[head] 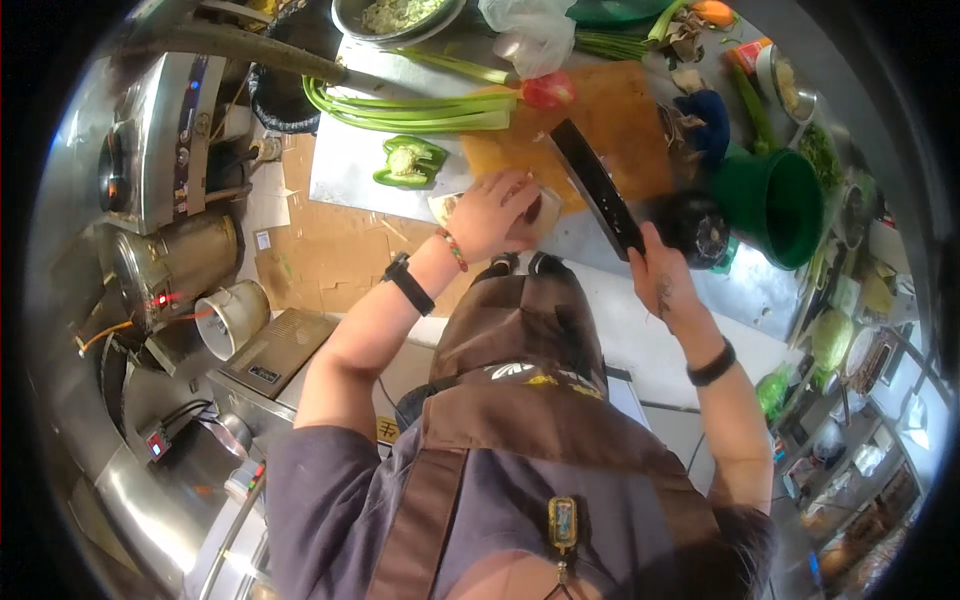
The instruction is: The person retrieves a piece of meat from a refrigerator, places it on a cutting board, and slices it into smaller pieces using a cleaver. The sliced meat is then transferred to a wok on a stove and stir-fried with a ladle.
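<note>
My right hand (661, 274) grips the handle of a dark, broad-bladed cleaver (596, 187), whose blade slants up and left over the wooden cutting board (630, 120). My left hand (491, 214) rests, fingers bent, over a pale shallow dish or wrapper (552, 214) at the board's near edge. Something dark red (533, 208) shows beneath its fingers; most of it is hidden. To the left lies a cut green bell pepper (409, 161) with its seeds exposed. Long green stalks (420, 112) reach onto the board, close to a red, round vegetable (549, 90).
A clear plastic bag (529, 34) and a metal bowl of chopped vegetable (397, 19) stand at the back. On the right are a green plastic bucket (795, 210), a black rounded object (686, 229) and a bowl (787, 82). A lined bin (289, 97) stands left.
</note>
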Motion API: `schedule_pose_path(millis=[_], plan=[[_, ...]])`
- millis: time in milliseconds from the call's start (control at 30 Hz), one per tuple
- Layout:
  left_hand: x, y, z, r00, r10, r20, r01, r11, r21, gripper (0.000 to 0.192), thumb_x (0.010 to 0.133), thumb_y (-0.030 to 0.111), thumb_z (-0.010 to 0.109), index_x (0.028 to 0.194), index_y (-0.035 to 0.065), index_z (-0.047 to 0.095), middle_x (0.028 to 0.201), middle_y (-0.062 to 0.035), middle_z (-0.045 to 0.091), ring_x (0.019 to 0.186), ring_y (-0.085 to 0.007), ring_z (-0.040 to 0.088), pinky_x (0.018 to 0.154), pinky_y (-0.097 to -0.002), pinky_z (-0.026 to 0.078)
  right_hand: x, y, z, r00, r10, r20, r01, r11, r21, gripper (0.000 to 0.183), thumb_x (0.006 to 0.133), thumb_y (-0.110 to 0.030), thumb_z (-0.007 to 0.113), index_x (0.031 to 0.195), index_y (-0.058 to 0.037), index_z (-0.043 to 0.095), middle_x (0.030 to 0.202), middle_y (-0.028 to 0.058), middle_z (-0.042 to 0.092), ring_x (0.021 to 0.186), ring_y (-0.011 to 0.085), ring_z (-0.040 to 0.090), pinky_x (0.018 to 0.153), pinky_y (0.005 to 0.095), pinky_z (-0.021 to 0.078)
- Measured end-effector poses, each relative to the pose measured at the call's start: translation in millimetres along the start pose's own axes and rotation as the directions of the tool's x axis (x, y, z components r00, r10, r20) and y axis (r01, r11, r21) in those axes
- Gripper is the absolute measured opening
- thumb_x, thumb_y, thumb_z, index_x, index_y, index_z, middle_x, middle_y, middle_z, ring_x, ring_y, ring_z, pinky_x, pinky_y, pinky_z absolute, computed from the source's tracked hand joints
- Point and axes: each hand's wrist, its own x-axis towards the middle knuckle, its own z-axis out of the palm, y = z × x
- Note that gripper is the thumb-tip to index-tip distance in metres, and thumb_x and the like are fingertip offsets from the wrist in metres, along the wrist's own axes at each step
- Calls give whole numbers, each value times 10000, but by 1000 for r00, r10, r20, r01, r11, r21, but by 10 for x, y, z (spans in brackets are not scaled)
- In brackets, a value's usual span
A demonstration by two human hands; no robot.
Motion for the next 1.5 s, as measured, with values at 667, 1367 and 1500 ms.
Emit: schedule_pose_path(millis=[667, 1367, 1500], plan=[[151, -263, 234, 988, 146, 51, -145, 989, -36, 789, 642, 294, 808, 1347, 98, 515, 1316, -106, 507, 1257, -321, 454, 1048, -447, 401, -6, -426, -447, 991, -18, 135, 38, 988, -150, 226, 920, -100, 534, 1109, -30, 431, 675, 253, 603, 657, 454, 614, 596, 522, 477], [222, -280, 277, 986, 99, 136, -85, 991, -106, 662, 702, 335, 770, 1279, 77, 570, 1361, -82, 507, 1269, -305, 455, 1009, -403, 451, 471, -533, -304, 934, 89, 347, 52, 925, -376, 253, 926, -82, 431, 1165, -7, 401, 842, 340, 631, 833, 493, 639, 732, 547, 509], [166, -363, 283, 978, 208, 32, -203, 972, -118, 653, 667, 314, 778, 1235, 59, 581, 1312, -83, 528, 1234, -292, 480, 1023, -408, 430, 664, -278, 254, 933, 142, 332, -37, 952, -303, 271, 964, -150, 423, 1200, -24, 381, 866, 341, 633, 835, 485, 637, 721, 539, 504]])
